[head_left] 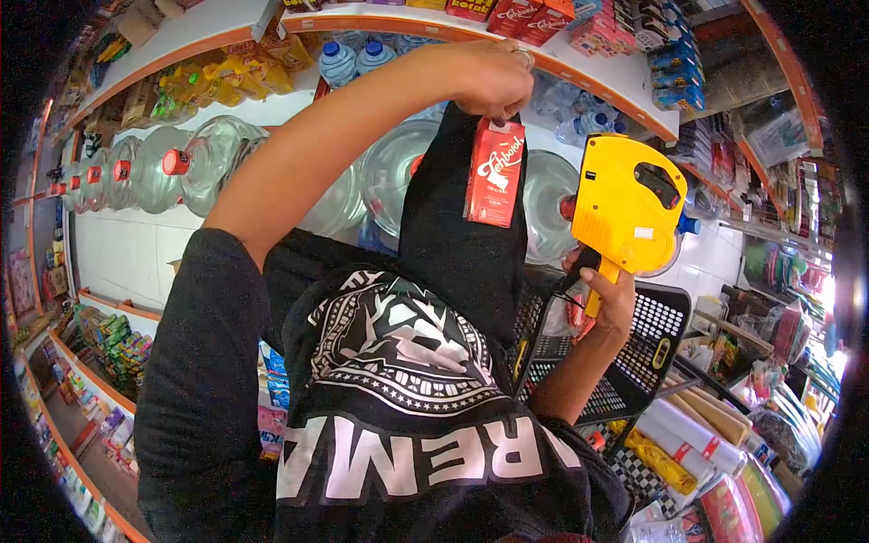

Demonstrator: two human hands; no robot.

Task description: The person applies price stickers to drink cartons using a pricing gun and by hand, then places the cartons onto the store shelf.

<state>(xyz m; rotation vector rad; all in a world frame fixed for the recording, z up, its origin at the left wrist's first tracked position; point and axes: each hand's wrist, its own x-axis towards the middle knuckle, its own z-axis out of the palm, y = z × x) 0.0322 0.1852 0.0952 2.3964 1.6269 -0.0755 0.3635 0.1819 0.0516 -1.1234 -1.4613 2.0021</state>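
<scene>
My left hand (496,80) reaches across from the left, fingers closed on the top of a red drink carton (496,174) that hangs upright in front of a dark trouser leg. The yellow price labeller (631,201) is in my right hand (608,294), whose fingers wrap round its handle. The labeller stands just right of the carton, apart from it, with its broad side facing me.
Large clear water bottles (217,161) with red caps line up behind my arms. Above them runs an orange-edged shelf (407,29) with boxed drinks. A black perforated basket (647,344) is beside my right forearm. Wrapped goods (665,457) lie at the lower right.
</scene>
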